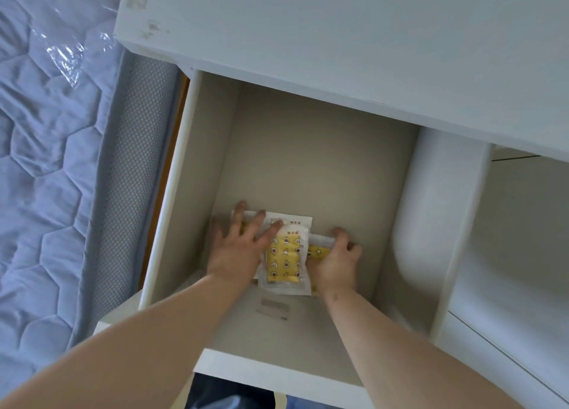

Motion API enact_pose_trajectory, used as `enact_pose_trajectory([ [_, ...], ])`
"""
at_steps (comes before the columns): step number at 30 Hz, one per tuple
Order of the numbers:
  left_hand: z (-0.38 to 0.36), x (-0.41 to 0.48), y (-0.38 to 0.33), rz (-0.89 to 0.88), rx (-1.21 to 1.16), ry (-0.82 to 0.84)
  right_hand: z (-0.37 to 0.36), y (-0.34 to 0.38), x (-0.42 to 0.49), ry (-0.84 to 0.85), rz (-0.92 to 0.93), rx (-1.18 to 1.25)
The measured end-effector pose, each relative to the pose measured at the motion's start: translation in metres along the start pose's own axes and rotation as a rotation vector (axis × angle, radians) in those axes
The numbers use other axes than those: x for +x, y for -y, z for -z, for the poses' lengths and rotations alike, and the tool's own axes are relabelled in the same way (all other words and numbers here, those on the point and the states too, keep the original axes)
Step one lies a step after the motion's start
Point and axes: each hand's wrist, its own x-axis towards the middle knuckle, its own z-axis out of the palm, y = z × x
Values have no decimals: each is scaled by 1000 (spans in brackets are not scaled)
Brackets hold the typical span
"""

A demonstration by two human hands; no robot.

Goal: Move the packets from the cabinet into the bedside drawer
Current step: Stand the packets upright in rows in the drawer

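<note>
The white bedside drawer [172, 199] stands pulled out, and both my hands reach down into it. On its beige floor lie several clear packets with yellow patterned contents, overlapping in a small pile; the top packet [284, 259] lies lengthwise in the middle. My left hand [238, 245] lies flat with spread fingers on the packets at the left. My right hand [334, 261] has its fingers curled round the edge of a packet [320, 250] at the right. The lower packets are largely hidden by my hands and the top one.
The white nightstand top [338, 39] overhangs the back of the drawer. A quilted blue mattress [46, 162] in clear plastic lies at the left. White cabinet panels [508, 254] stand at the right. Dark trousers [228, 393] show below the drawer front.
</note>
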Motion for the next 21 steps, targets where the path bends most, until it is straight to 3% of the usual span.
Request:
enact_pose_trajectory([
  [12,18,4,39,30,-127,-81,-49,50,-20,202,100,130],
  [16,16,2,42,1,-92,-58,-44,40,-18,154,119,39],
  [21,20,3,37,24,-127,-180,-32,39,-12,104,117,36],
])
